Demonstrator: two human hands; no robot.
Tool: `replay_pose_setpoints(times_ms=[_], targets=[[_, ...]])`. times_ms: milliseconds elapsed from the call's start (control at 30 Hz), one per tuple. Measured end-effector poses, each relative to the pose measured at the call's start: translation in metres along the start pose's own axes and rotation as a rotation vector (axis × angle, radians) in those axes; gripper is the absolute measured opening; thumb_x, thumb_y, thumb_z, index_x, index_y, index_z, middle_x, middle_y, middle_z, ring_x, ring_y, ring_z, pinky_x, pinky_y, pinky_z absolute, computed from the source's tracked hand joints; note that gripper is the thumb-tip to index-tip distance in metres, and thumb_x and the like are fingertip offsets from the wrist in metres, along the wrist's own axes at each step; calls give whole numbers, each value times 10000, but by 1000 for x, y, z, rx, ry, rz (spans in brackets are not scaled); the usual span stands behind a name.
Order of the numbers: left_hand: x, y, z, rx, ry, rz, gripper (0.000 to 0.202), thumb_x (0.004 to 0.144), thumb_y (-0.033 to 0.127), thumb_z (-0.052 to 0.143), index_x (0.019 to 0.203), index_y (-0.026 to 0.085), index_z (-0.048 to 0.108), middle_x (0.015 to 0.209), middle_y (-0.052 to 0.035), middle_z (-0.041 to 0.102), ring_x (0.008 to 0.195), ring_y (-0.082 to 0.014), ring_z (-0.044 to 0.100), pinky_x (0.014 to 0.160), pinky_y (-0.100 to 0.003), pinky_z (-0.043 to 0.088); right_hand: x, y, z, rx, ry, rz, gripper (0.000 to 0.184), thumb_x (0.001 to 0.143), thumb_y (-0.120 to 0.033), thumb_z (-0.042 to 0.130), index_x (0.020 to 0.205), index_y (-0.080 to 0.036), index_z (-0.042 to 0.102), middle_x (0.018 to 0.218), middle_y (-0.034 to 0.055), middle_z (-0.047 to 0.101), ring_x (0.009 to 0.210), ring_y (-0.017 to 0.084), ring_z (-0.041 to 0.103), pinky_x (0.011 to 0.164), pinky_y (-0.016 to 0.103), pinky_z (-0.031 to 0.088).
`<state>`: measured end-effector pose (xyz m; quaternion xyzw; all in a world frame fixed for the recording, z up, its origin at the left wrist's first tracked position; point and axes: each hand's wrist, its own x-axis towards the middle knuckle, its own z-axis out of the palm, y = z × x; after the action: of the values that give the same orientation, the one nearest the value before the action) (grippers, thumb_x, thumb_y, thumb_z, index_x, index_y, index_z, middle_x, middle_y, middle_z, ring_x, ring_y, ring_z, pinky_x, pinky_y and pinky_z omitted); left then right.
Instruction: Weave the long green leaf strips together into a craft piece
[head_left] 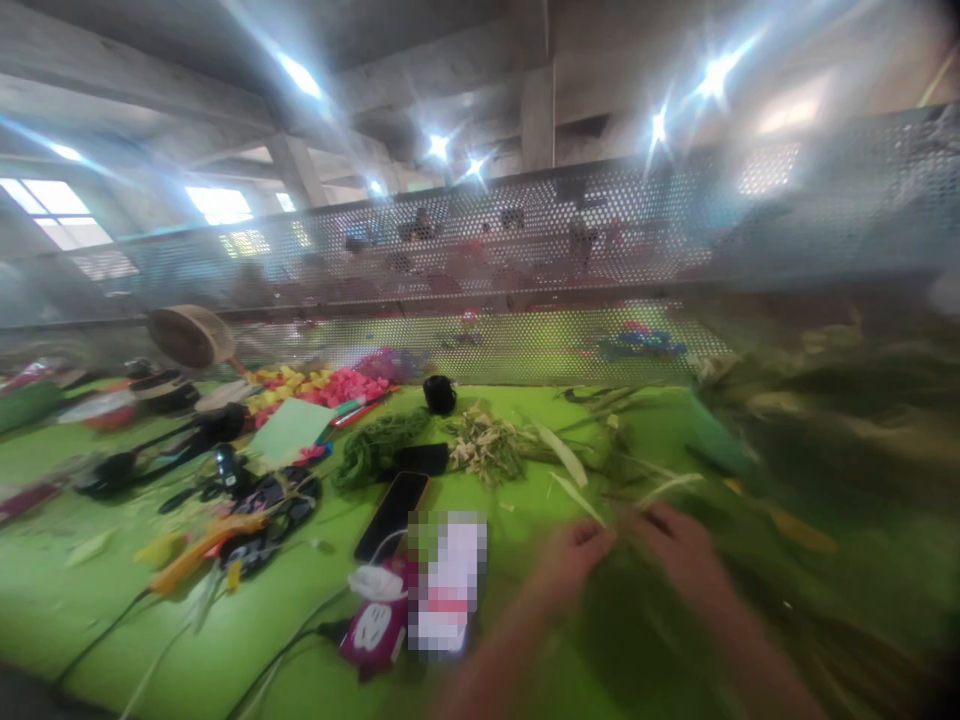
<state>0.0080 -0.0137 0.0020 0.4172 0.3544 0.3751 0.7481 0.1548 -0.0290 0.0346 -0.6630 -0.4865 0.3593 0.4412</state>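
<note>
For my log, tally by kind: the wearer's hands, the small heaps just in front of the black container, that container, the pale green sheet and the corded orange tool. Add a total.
Hands: 2 (left hand, right hand)
Heaps: 2 (green heap, straw-coloured heap)
Black container: 1
Pale green sheet: 1
Orange tool: 1
Total: 7

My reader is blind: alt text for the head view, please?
A bare left hand and right hand hold thin pale-green plant strips over a bright green tabletop. Left of them lies a black rectangular phone; behind stands a perforated metal screen.
</note>
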Motion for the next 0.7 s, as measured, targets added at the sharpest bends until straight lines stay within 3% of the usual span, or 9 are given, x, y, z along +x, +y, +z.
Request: replay_pose_setpoints(times_ms=[167, 267, 533, 700], targets=[[3, -4, -3, 75, -59, 59, 405, 611, 485, 732, 741, 107, 666, 650, -4, 592, 616, -111, 517, 666, -250, 411, 2, 6, 1, -36, 51, -55, 282, 651, -459, 566, 563, -205, 654, 549, 15, 666, 672, 236, 623, 593, 294, 443], [5, -8, -7, 177, -25, 112, 404, 656, 479, 700, 799, 102, 672, 691, -15, 610, 635, -115, 517, 655, -244, 404, 4, 4, -1, -53, 44, -9, 286, 635, -470, 578, 582, -203, 666, 567, 20, 682, 671, 237, 628, 597, 296, 450], [9, -5, -11, 385, 125, 241, 349, 771, 443, 581, 864, 120, 675, 809, -51, 659, 779, -175, 562, 764, -297, 425, 6, 10, 0, 84, -133, -21, 349, 629, -552, 580, 672, -219, 676, 742, 51, 725, 767, 250, 642, 630, 310, 484], [10, -9, -12, 251, 33, 214, 382, 661, 406, 709, 897, 108, 673, 836, -78, 669, 777, -185, 583, 764, -310, 446, 10, 24, 4, 129, -224, -94, 270, 652, -468, 627, 703, -205, 658, 724, 34, 699, 716, 214, 630, 611, 293, 479]])
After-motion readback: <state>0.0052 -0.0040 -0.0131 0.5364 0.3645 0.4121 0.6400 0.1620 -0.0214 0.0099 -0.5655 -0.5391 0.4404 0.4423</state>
